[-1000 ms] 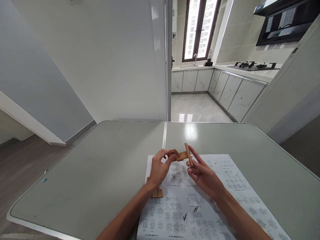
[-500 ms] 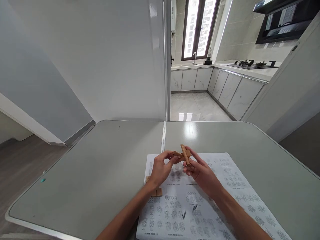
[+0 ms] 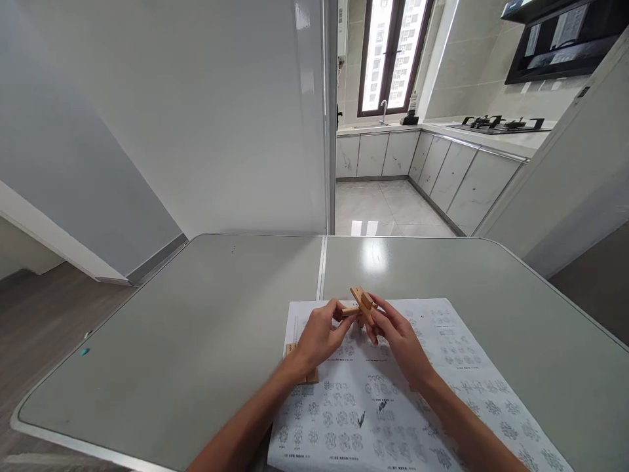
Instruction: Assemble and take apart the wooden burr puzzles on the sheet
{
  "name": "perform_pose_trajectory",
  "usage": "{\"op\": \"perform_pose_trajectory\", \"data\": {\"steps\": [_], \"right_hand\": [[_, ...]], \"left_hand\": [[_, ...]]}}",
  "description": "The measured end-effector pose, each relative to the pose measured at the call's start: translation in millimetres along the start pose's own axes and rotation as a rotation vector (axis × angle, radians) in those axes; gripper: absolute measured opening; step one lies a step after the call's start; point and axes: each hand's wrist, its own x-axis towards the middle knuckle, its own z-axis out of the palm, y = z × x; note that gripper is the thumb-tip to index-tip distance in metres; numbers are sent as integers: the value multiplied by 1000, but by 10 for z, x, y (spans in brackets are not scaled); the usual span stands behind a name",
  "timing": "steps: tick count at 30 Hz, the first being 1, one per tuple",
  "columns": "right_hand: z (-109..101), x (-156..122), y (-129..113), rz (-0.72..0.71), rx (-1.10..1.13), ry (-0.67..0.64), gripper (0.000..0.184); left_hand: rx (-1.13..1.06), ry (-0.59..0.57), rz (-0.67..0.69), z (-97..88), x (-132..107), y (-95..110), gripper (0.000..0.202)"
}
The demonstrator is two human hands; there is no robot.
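Above the printed sheet (image 3: 373, 393), my two hands meet around a cluster of brown wooden puzzle pieces (image 3: 363, 300) that cross one another. My right hand (image 3: 400, 337) grips the cluster from the right, its thumb on the near side. With fingers and thumb pinched, my left hand (image 3: 322, 334) holds a wooden stick (image 3: 350, 311) that meets the cluster's left side. Whether the stick is locked into the other pieces, I cannot tell. More wooden pieces (image 3: 310, 377) lie on the sheet's left edge, partly hidden beneath my left wrist.
The sheet carries rows of small printed diagrams and lies on a grey-green table (image 3: 171, 367) with a pale rim. A small teal bit (image 3: 84, 352) rests near the table's left edge. Beyond a doorway stand kitchen cabinets (image 3: 442, 160) and a gas hob (image 3: 501, 124).
The wooden cluster has been turned in my right hand, so a different side faces me. My left hand's stick has swung to nearly level. The pieces on the sheet stay put.
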Motion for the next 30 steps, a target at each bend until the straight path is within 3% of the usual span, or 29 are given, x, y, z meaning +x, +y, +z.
{"op": "perform_pose_trajectory", "data": {"steps": [9, 12, 17, 24, 30], "right_hand": [[-22, 5, 41, 24, -15, -65, 67], [-21, -4, 34, 21, -15, -86, 65], [-4, -23, 41, 10, -10, -123, 59], [7, -23, 95, -1, 28, -176, 55], [-22, -15, 137, -11, 45, -197, 51]], "left_hand": [[116, 15, 2, 10, -4, -97, 18], [83, -17, 18, -5, -10, -59, 16], [28, -67, 41, -24, -11, -1, 29], [-62, -148, 27, -5, -3, -33, 19], [-77, -121, 18, -2, 1, -71, 19]]}}
